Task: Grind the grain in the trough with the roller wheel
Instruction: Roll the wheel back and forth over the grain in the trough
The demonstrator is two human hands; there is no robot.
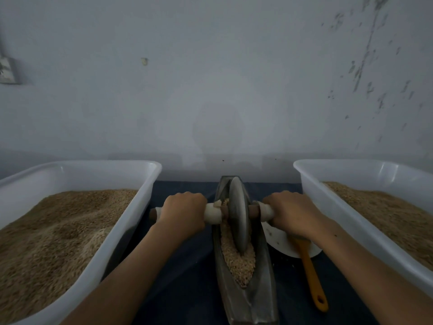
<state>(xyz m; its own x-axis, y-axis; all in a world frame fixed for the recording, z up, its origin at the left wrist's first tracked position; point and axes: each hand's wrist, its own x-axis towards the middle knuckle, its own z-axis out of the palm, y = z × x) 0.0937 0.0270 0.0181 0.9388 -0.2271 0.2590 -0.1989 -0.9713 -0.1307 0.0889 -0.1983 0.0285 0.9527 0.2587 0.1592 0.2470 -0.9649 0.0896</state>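
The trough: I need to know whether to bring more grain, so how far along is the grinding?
Done: the trough is loaded with grain. In hand: the left hand and right hand grip the axle handles, with the roller wheel standing in the grain. Left: the grain looks coarse, not powdery, so most of the grinding seems ahead.
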